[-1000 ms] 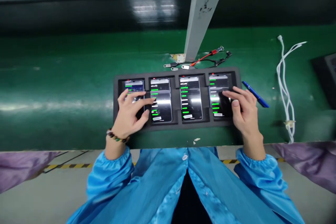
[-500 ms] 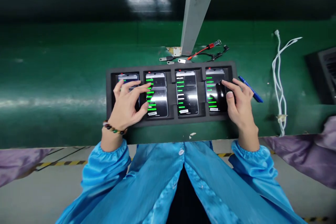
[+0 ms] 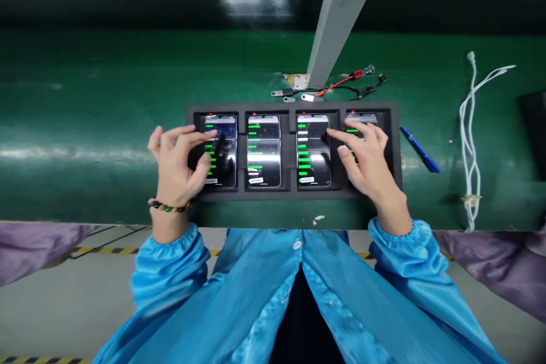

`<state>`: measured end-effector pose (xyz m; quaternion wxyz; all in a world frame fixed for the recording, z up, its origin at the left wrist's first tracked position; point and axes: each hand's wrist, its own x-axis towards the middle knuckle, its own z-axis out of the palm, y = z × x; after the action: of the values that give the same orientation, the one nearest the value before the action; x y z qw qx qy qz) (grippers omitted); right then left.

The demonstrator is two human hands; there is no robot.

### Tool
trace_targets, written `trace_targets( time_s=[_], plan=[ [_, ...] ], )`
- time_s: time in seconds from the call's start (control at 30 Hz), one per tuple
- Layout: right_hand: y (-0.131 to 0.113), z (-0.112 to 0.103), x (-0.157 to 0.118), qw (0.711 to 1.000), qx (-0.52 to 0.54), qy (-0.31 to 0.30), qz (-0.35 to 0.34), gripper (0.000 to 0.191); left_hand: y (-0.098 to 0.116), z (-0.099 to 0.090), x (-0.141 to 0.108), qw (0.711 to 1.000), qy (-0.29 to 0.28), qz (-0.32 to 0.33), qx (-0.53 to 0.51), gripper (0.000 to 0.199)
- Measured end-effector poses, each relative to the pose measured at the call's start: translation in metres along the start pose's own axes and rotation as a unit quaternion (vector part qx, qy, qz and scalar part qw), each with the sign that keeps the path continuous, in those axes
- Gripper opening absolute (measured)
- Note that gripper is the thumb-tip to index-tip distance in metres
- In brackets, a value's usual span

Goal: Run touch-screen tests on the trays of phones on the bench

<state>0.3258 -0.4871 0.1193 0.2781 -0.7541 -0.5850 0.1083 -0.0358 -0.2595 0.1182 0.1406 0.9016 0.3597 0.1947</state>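
Note:
Several smartphones lie face up in separate slots of a dark foam tray, their lit screens showing green lines of text. My left hand is over the far-left phone, fingers spread and index fingertip at its screen. Beside that phone, a second phone lies uncovered. My right hand reaches across the far-right phone and partly hides it. Its index fingertip is at the right edge of the third phone. Both hands are open and hold nothing; actual contact with the glass is hard to tell.
Behind the tray lie short black and red cables at the foot of a grey post. To the right are a blue pen and a bundled white cable. Purple sleeves of other people show at both sides.
My left hand has moved from the second phone to the far-left one. My right hand has shifted left from the far-right phone to the third. The view has shifted slightly.

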Motion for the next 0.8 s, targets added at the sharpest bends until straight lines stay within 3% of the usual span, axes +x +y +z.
trace_targets(
  time_s=[0.13, 0.2, 0.3, 0.43, 0.8],
  plan=[
    [0.022, -0.023, -0.028, 0.996, 0.014, 0.086, 0.026, 0.048, 0.030, 0.009, 0.009, 0.991, -0.107, 0.071, -0.046, 0.036],
    [0.032, -0.031, -0.043, 0.995, 0.017, 0.088, 0.036, 0.051, 0.039, 0.015, 0.014, 0.985, -0.137, 0.085, -0.058, 0.036],
    [0.043, -0.034, -0.053, 0.996, -0.004, 0.065, 0.062, 0.053, 0.041, 0.022, 0.022, 0.987, -0.130, 0.080, -0.057, 0.040],
    [0.049, -0.028, -0.043, 0.993, -0.039, 0.060, 0.098, 0.054, 0.038, 0.026, 0.029, 0.988, -0.122, 0.085, -0.045, 0.044],
    [0.054, -0.024, -0.026, 0.992, -0.036, 0.056, 0.104, 0.056, 0.041, 0.030, 0.037, 0.990, -0.113, 0.083, -0.030, 0.048]
  ],
)
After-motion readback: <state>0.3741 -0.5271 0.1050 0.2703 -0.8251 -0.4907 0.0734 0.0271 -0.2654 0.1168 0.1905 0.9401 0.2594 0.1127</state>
